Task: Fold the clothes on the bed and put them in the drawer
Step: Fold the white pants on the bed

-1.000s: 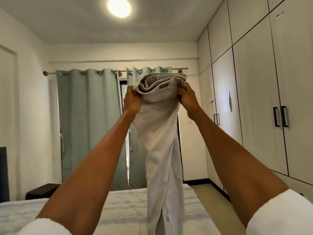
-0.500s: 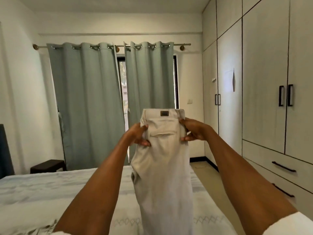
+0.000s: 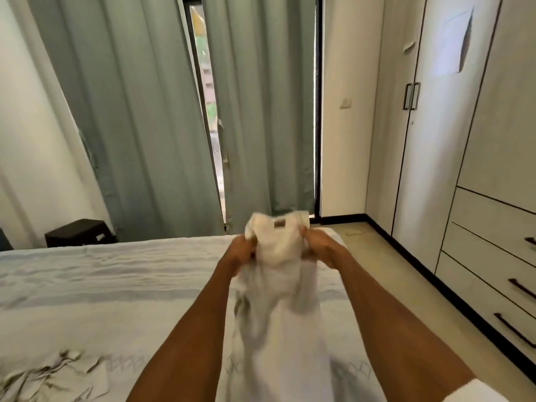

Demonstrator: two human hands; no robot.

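Bedroom w/ grey-green curtains (image 3: 139,117) behind, wardrobe drawers (image 3: 490,274) at right; I've got pale trousers (image 3: 278,285) held over the bed (image 3: 101,285), legs trailing back toward me. Left hand (image 3: 240,250) and right hand (image 3: 320,246) each pinch a side of the waistband, apart. Fabric looks soft, light, floppy, so I'd judge waistband corners the firmest hold; a 2nd crumpled garment (image 3: 43,375) lies near-left

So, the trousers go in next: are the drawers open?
Shut. All the drawers in view sit flush with the wardrobe; both hands grip the trousers.
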